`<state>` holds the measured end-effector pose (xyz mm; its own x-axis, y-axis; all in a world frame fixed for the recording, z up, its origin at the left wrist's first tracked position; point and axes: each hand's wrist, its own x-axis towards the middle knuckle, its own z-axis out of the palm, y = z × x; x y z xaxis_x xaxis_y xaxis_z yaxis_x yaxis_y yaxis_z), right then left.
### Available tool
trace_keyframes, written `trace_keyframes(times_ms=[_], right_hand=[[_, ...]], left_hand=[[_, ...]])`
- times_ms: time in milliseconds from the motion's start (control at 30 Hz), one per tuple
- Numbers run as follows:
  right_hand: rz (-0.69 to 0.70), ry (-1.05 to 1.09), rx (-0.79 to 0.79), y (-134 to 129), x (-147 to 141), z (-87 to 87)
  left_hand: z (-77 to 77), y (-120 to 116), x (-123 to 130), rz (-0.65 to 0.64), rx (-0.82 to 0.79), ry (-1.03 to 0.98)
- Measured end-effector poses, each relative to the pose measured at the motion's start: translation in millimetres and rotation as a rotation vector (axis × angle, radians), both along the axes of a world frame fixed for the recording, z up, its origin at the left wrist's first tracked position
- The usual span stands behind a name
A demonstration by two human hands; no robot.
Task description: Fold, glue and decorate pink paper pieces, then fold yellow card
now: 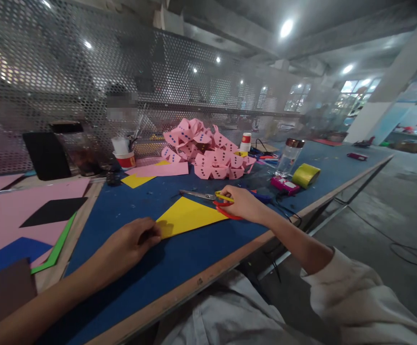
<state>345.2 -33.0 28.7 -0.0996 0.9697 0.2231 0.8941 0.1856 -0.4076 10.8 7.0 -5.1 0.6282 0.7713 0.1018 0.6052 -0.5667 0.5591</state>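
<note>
My left hand [142, 239] is at the left corner of a yellow sheet [190, 218], its fingers curled and closed on that edge. The sheet lies on the blue tabletop and tapers toward the right. In my right hand [242, 203] is a pair of scissors [204, 195] with red and yellow handles. Their metal blades point left, just above the far edge of the sheet. My right fingers are wrapped around the handles, and the sheet's right tip lies close beneath them.
Pink dotted paper pieces [208, 151] are heaped at the back. A paper cup [125, 159] holds tools. At right are a clear bottle [288, 158], a yellow tape roll [306, 175] and a magenta box [283, 185]. Colored sheets [61, 191] lie left. Perforated metal panel [183, 72] stands behind.
</note>
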Motion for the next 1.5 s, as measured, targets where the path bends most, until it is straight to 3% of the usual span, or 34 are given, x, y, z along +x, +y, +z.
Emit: trace_keyframes(times_ms=[200,300,567,800,900,1067,1200,1500], right_hand=[[0.054,-0.103,0.000,48,-17,-8.1],[0.063,-0.127,0.005,55,-23,-9.9],[0.104,-0.150,0.141,14,-7,-22.4],[0.132,-0.093,0.166,43,-5,-22.8],[0.140,-0.059,0.211,35,-11,-13.6],[0.395,0.164,0.006,-11,-4,-7.3],[0.352,0.221,-0.026,-28,7,-16.5],[0.254,0.308,-0.039,-21,9,-22.8]], left_hand=[[3.9,-2,-4,0.002,-0.007,0.047],[4.0,-1,-5,-0.005,-0.017,0.070],[4.3,-2,-6,0.013,-0.029,0.063],[2.1,0,-7,0.018,-0.036,0.035],[2.7,-1,-7,0.019,-0.027,0.042],[2.2,0,-7,0.015,-0.026,0.039],[2.7,0,-7,0.036,-0.020,0.031],[9.0,-4,-5,0.030,-0.040,0.054]])
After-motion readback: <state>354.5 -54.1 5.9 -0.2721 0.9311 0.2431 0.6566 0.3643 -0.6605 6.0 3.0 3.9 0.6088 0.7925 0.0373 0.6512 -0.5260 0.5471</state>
